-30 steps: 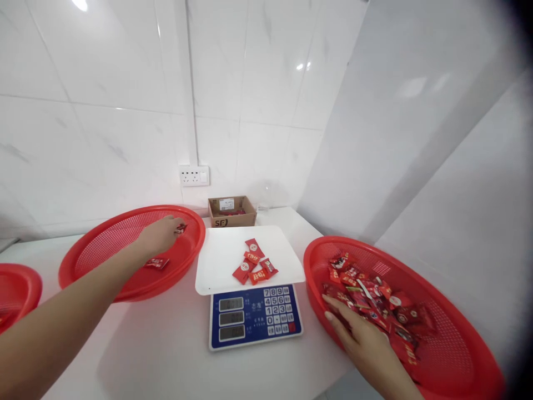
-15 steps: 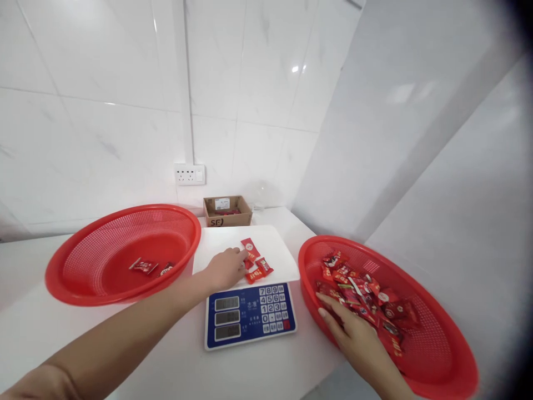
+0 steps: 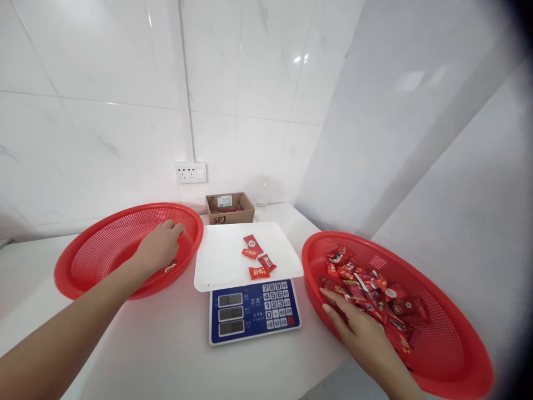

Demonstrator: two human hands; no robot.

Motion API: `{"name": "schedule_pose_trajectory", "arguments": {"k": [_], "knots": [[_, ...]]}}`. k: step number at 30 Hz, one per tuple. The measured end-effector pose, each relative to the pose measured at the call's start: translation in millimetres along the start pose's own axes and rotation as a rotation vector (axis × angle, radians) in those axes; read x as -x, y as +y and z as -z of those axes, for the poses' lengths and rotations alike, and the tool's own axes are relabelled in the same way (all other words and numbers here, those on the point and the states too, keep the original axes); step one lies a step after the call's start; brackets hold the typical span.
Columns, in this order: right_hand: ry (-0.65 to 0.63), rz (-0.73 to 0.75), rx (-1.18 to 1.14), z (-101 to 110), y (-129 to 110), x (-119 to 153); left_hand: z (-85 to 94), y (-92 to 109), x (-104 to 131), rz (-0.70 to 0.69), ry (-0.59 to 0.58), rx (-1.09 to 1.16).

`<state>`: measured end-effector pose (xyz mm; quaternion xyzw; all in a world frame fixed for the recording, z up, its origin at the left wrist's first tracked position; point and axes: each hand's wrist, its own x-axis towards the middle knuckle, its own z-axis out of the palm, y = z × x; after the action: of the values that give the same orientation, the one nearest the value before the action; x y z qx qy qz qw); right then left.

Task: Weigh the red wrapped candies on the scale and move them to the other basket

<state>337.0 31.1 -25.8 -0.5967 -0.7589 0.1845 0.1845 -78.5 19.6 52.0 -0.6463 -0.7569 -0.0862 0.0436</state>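
My left hand (image 3: 160, 244) is over the left red basket (image 3: 66, 272), its fingers curled and pointing towards the basket's right side. Anything it may hold is hidden. Below that hand, a wrapped candy (image 3: 170, 268) shows partly in the basket. My right hand (image 3: 353, 322) reaches over the near rim of the right red basket (image 3: 466, 333), thumb apart and fingers stretched beside the heap of red wrapped candies (image 3: 370, 297). Between the baskets, several red candies (image 3: 259, 272) lie on the white pan (image 3: 220, 255) of a digital scale (image 3: 254, 314).
A small cardboard box (image 3: 231, 218) with dark red things inside stands behind the scale, against the tiled wall. A socket plate (image 3: 191, 173) is on that wall. A grey wall panel (image 3: 416, 139) rises beyond the right basket.
My left hand has moved left from the candies on the scale pan to above the left basket. My right hand stays at the right basket's rim. The view has shifted slightly.
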Motion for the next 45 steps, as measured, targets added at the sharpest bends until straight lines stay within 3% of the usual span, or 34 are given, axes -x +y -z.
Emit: {"name": "schedule_pose_trajectory", "arguments": {"k": [2,4,10,12,15,18,23,27,32,36,38,41,45], "knots": [[0.008,-0.004,0.0,0,0,0,-3.2,4,3,-0.051,0.017,0.018],[0.019,0.001,-0.001,-1,-1,-1,-12.1,23,5,-0.151,0.006,0.068],[0.032,0.001,0.002,-1,-1,-1,-50.8,112,4,-0.483,-0.116,0.213],[0.044,0.01,-0.002,-1,0,0,-59.1,131,0,-0.514,-0.15,0.234],[0.042,0.01,0.002,0,-1,0,-63.6,141,-5,-0.492,-0.179,0.253],[0.032,0.009,0.002,1,-3,0,-61.6,131,-4,-0.44,-0.19,0.266],[0.018,-0.001,0.004,2,-6,-2,-57.8,93,6,-0.32,-0.18,0.265],[0.015,-0.007,0.005,1,-4,-3,-56.3,74,12,-0.338,-0.179,0.27],[0.016,-0.009,0.025,-1,-3,-5,-57.7,83,8,-0.452,-0.186,0.27],[0.025,0.019,0.046,-2,-2,-5,-60.6,95,-1,-0.415,-0.147,0.255],[0.013,0.022,0.062,0,-2,-5,-55.9,92,-1,-0.372,-0.104,0.261],[-0.008,0.024,0.093,7,-9,-4,-40.0,68,8,-0.278,0.0,0.294],[0.041,0.134,0.073,12,-36,-13,-21.6,16,32,0.001,0.146,0.298]]}}
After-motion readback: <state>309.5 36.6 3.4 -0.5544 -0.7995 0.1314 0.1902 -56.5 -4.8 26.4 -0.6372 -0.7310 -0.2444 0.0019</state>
